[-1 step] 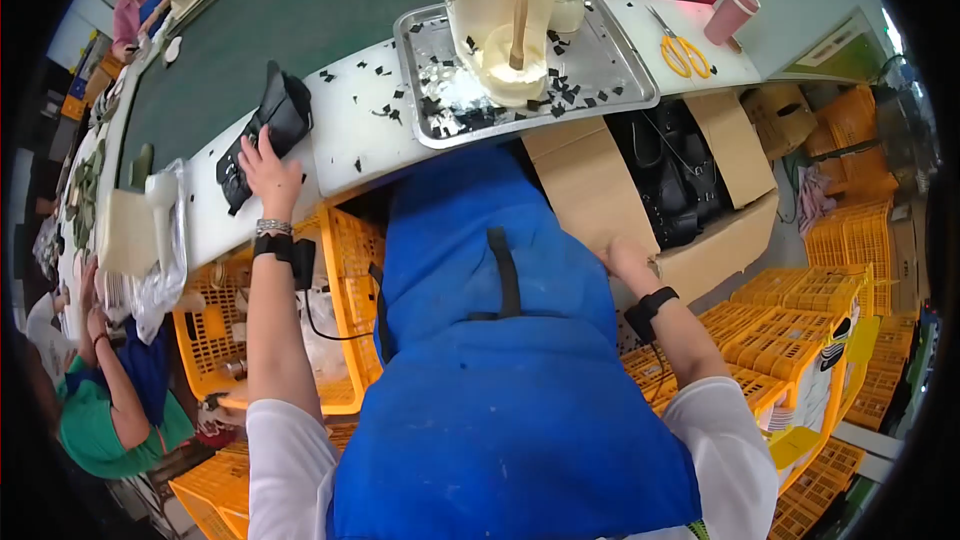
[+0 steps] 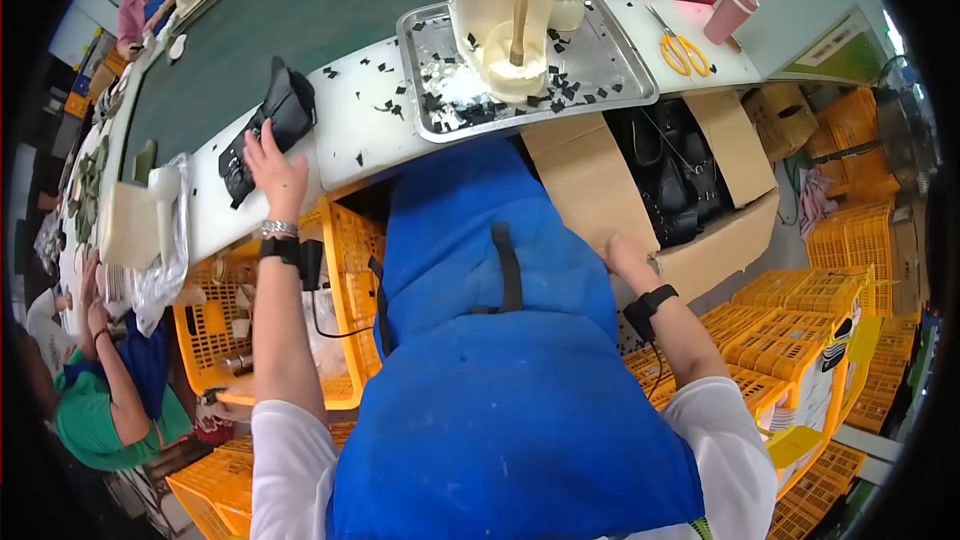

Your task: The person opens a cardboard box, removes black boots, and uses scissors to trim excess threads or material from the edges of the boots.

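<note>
Blk. leather-like strapped piece [image 2: 288, 110], approx. diagonal on wht. tabletop [image 2: 340, 130], loose; brn. rectangular cardboard box [image 2: 578, 175], tilted, flaps open, w/ blk. strapped goods [image 2: 685, 180] inside.

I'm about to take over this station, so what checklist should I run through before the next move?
1. Left hand touching the black strapped item: cannot tell; fingers overlap it in view.
2. Right hand away from the cardboard box: not ok; it is at a flap.
3. Box open: ok; black items show inside.
4. Scissors away from both hands: ok; they lie beyond the box.
5. White worktop free of black scraps: not ok; several left of the metal tray.
</note>
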`<action>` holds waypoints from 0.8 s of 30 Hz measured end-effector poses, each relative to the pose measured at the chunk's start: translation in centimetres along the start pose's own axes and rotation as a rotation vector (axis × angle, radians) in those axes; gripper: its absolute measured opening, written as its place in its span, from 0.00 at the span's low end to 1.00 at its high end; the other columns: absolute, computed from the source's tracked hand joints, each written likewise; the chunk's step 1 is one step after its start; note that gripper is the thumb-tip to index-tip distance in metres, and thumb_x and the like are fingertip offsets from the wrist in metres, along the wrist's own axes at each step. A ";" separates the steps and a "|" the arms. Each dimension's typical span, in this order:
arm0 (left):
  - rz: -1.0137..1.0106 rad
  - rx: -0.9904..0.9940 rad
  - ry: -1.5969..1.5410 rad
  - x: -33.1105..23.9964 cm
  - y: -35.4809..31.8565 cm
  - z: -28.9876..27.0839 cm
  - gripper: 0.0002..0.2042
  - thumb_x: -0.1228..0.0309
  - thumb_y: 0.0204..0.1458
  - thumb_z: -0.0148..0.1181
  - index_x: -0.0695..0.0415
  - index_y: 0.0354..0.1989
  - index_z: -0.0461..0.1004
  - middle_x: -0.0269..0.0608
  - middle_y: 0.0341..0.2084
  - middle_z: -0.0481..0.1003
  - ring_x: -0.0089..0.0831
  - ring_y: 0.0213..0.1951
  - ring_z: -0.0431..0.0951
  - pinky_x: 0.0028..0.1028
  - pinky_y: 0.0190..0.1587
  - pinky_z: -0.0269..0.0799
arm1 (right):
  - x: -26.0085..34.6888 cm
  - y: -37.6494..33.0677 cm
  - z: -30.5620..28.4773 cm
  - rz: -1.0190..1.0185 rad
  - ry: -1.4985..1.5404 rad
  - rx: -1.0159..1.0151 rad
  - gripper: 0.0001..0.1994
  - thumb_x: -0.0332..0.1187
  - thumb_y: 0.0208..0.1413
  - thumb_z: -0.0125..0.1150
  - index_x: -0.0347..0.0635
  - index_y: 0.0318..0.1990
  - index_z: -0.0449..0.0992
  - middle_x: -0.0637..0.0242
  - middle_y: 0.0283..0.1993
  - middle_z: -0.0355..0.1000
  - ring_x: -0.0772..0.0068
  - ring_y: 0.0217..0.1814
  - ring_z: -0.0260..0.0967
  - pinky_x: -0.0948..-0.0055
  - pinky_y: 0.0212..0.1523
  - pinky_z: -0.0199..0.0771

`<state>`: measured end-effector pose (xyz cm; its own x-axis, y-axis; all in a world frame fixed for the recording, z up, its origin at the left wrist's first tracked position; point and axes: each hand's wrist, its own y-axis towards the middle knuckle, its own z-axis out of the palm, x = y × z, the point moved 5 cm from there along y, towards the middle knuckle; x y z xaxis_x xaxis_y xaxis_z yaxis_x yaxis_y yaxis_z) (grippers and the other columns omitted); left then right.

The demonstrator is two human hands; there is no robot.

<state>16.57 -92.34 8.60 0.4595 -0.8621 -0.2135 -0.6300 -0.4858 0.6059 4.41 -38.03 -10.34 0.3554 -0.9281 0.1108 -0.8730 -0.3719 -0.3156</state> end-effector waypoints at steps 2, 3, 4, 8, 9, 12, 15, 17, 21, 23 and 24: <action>0.103 0.002 -0.439 -4.4 -1.5 -1.1 0.32 0.79 0.37 0.52 0.63 0.56 0.54 0.57 0.55 0.56 0.48 0.58 0.54 0.36 0.60 0.48 | -0.5 -0.2 0.5 -0.010 -0.070 -0.107 0.16 0.44 0.46 0.55 0.40 0.20 0.76 0.53 0.22 0.72 0.55 0.26 0.72 0.62 0.29 0.71; 0.066 0.075 -0.528 -5.7 -3.3 -0.8 0.29 0.80 0.38 0.51 0.66 0.55 0.55 0.56 0.52 0.61 0.44 0.56 0.59 0.33 0.58 0.51 | -0.8 0.0 0.9 -0.008 -0.116 -0.060 0.13 0.40 0.45 0.54 0.39 0.22 0.76 0.52 0.25 0.72 0.54 0.28 0.72 0.61 0.30 0.71; -0.053 0.250 -0.521 -6.2 -5.4 -0.2 0.24 0.79 0.41 0.50 0.65 0.52 0.60 0.52 0.46 0.68 0.40 0.50 0.67 0.32 0.53 0.60 | -0.8 0.1 1.2 -0.011 -0.160 -0.011 0.11 0.37 0.43 0.54 0.38 0.23 0.77 0.51 0.27 0.72 0.53 0.30 0.72 0.61 0.31 0.72; -0.290 0.710 -0.924 -6.1 -14.0 3.2 0.14 0.78 0.45 0.52 0.63 0.42 0.68 0.43 0.33 0.74 0.29 0.36 0.75 0.24 0.39 0.70 | 0.0 0.5 1.4 -0.079 -0.124 -0.044 0.09 0.32 0.43 0.52 0.39 0.24 0.77 0.52 0.26 0.72 0.52 0.31 0.72 0.60 0.32 0.71; -0.254 0.754 -0.864 -5.3 -15.6 4.0 0.14 0.76 0.45 0.54 0.62 0.42 0.68 0.43 0.34 0.74 0.29 0.38 0.74 0.26 0.41 0.69 | -0.3 0.2 1.7 -0.081 -0.086 -0.031 0.09 0.31 0.43 0.52 0.38 0.24 0.77 0.53 0.25 0.72 0.53 0.30 0.72 0.60 0.31 0.71; -0.582 1.061 -0.707 -0.8 -21.7 6.4 0.16 0.61 0.51 0.51 0.62 0.40 0.71 0.42 0.30 0.73 0.28 0.33 0.72 0.26 0.35 0.68 | 0.5 -0.8 0.3 0.009 0.407 0.553 0.10 0.32 0.48 0.50 0.35 0.28 0.76 0.62 0.27 0.73 0.68 0.31 0.71 0.65 0.31 0.69; -0.738 1.127 -0.757 3.9 -29.1 9.4 0.27 0.47 0.52 0.44 0.63 0.37 0.73 0.41 0.29 0.73 0.31 0.32 0.71 0.29 0.35 0.66 | 2.4 5.0 1.7 -0.217 0.527 0.658 0.11 0.36 0.49 0.53 0.36 0.30 0.75 0.56 0.26 0.73 0.68 0.27 0.71 0.68 0.28 0.71; -1.050 1.246 -0.576 6.8 -35.5 10.3 0.30 0.44 0.52 0.41 0.62 0.44 0.71 0.50 0.38 0.73 0.36 0.44 0.71 0.31 0.44 0.65 | 6.5 11.2 -0.3 -0.326 0.546 0.630 0.11 0.36 0.49 0.53 0.36 0.30 0.75 0.57 0.26 0.72 0.68 0.28 0.70 0.68 0.29 0.70; -1.155 1.362 -0.380 6.4 -31.9 7.3 0.24 0.49 0.54 0.40 0.59 0.43 0.69 0.43 0.38 0.72 0.30 0.39 0.70 0.32 0.40 0.66 | 11.3 17.5 1.5 -0.418 0.605 0.664 0.11 0.36 0.50 0.52 0.36 0.32 0.75 0.57 0.28 0.72 0.68 0.29 0.70 0.68 0.31 0.70; -1.243 1.288 -0.380 8.2 -31.5 6.5 0.24 0.50 0.54 0.40 0.60 0.43 0.69 0.43 0.37 0.72 0.30 0.39 0.70 0.32 0.40 0.66 | 14.1 20.0 3.3 -0.459 0.639 0.716 0.11 0.36 0.50 0.52 0.36 0.33 0.74 0.57 0.29 0.72 0.69 0.30 0.70 0.68 0.31 0.70; -1.279 1.253 -0.379 9.3 -30.9 6.7 0.24 0.50 0.54 0.40 0.60 0.43 0.69 0.43 0.37 0.72 0.31 0.39 0.70 0.32 0.40 0.66 | 15.6 21.5 4.0 -0.474 0.659 0.738 0.12 0.36 0.50 0.52 0.36 0.33 0.74 0.57 0.29 0.72 0.69 0.31 0.70 0.68 0.32 0.70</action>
<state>36.14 -86.34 -17.20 0.9417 0.1860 -0.2804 -0.1715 -0.4516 -0.8756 -7.49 -60.45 -19.22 0.1622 -0.6011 0.7825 -0.2019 -0.7965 -0.5700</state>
